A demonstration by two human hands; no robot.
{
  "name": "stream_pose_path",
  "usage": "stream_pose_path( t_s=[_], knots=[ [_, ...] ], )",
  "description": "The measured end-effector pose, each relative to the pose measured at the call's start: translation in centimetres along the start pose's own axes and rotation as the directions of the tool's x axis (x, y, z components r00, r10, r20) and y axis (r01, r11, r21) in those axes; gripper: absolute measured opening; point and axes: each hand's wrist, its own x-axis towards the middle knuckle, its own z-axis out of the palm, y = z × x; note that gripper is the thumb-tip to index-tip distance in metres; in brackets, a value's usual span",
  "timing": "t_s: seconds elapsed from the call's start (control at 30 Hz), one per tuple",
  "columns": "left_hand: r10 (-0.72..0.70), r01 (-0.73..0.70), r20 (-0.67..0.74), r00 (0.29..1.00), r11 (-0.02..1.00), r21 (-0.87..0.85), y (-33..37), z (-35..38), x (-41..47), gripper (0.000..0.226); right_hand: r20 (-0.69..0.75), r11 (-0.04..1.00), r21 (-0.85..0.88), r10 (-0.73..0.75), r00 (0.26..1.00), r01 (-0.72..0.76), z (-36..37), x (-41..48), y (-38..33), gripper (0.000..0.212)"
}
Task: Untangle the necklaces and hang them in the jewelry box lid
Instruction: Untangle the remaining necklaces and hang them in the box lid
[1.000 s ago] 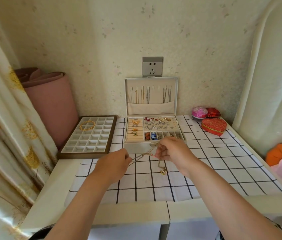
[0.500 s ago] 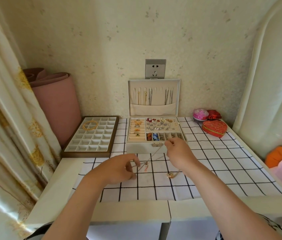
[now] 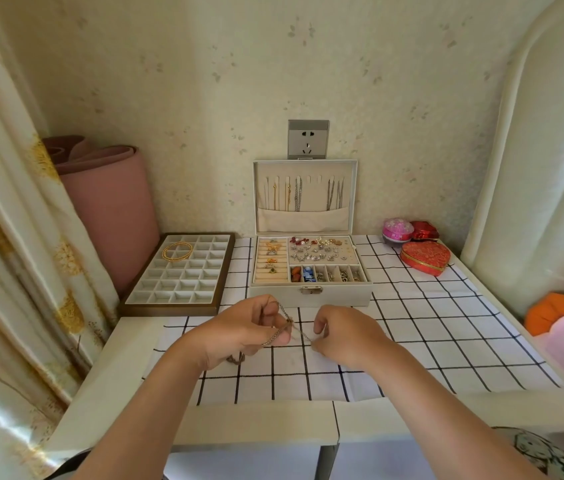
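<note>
- One table point(image 3: 128, 358), covered by one white cloth point(image 3: 429, 341) with a black grid.
- One pink rolled mat point(image 3: 114, 209), upright at the table's far left.
- One divided tray point(image 3: 169, 310) left of the box; a set of gold bangles point(image 3: 177, 251) lies in it, number unclear.
- One jewelry box point(image 3: 310, 299), open, with its lid point(image 3: 303, 220) upright against the wall. About five chains point(image 3: 298, 195) hang inside the lid.
- Two hands, above the cloth just in front of the box.
  - Left hand point(image 3: 239, 332): fingers curled, gripping chain.
  - Right hand point(image 3: 346, 336): thumb and forefinger pinch the chain's other end.
- Three small boxes, far right: one red heart box point(image 3: 425, 256), one pink round box point(image 3: 397, 230), one small red box point(image 3: 424, 231).
- Tangled necklaces point(image 3: 289, 320), stretched between the hands; number of strands unclear.
</note>
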Motion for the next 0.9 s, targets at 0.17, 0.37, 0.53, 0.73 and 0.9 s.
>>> stream_pose_path(
  t_s=[0.17,0.37,0.53,0.73,0.9],
  knots=[
    [0.045,-0.044,0.057,0.997,0.999,-0.017,-0.1,0.1,0.2,0.040,0.060,0.979,0.084,-0.193,0.979,0.187,-0.3,-0.5,-0.6,0.068],
    [0.122,-0.103,0.158,0.980,0.987,-0.125,-0.4,-0.3,0.3,0.034,0.086,0.791,0.594,-0.245,0.966,0.148,-0.2,-0.7,-1.4,0.051],
    [0.124,-0.087,0.129,0.984,0.962,-0.260,-0.1,-1.0,0.1,0.024,0.136,0.589,0.806,-0.273,0.952,0.054,-0.8,-0.9,-1.6,0.014],
    [0.129,-0.132,-0.042,0.991,0.987,-0.091,-0.1,-1.4,0.2,0.020,0.092,0.511,0.858,-0.245,0.965,0.048,-1.3,-0.5,-1.7,0.012],
    [0.121,-0.126,-0.043,0.992,0.981,-0.149,-0.5,-1.1,0.7,0.017,0.115,0.615,0.787,-0.212,0.971,0.041,-1.0,0.0,-1.8,0.027]
  ],
)
